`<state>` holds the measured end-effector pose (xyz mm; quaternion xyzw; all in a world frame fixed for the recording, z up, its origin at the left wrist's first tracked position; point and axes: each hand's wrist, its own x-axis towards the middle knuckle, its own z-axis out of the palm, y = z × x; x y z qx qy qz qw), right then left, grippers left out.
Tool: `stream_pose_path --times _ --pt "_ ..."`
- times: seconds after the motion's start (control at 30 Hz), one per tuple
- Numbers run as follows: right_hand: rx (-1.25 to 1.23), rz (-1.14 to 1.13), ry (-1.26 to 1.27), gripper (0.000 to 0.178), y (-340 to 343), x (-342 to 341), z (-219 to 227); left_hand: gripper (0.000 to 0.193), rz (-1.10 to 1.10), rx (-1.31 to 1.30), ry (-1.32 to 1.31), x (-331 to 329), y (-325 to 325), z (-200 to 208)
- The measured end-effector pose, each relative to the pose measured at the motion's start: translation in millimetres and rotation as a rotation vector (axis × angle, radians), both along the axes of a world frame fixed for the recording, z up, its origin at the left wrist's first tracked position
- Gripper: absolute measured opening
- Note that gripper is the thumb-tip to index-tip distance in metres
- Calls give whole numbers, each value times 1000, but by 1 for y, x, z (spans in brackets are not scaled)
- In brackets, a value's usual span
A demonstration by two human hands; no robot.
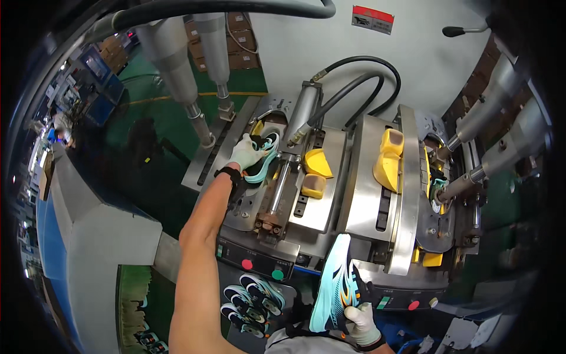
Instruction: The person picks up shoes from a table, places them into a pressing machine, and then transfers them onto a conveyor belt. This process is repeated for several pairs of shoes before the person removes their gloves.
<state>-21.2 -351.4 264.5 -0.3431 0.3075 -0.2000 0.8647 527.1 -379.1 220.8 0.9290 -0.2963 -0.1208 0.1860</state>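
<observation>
- Nearest, the right hand (361, 321), gloved in white, is closed around the heel end of a sneaker (333, 283). The shoe stands on end with its mint-green sole, streaked black and orange, turned toward the camera.
- Just left of it, low against the machine front, lie four more sneakers (252, 301) of the same colours, stacked in two overlapping pairs.
- Behind them runs the control panel (259, 259) with three round buttons: one red and one green at left, one red further right.
- The bare left forearm reaches up over the panel. The left hand (244, 153), also white-gloved, with a black wrist band, grips a second sneaker (262, 159) and holds it at the left station of the sole press (330, 194).
- Four yellow press pads (318, 163) show in the middle: two on the left plate, two on the right. A third shoe (437, 192) sits in the right station, partly hidden by metal rods.
- Farther off, two black hoses (359, 79) loop above the press, and grey cylinders stand at both sides.
</observation>
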Motion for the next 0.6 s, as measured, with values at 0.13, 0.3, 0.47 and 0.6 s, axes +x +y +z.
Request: stream_pose_path --times 0.13,0.3,0.47,0.6 --pt "-37 36 21 82 1 12 20 64 -11 -99 30 -33 40 63" --pt "-55 143 -79 64 7 61 39 64 71 -566 -2 -122 175 88" --pt "12 234 -381 49 7 227 47 51 333 -932 159 -244 322 37" --pt "85 363 -74 18 -18 389 15 60 882 -776 146 -337 419 -37"
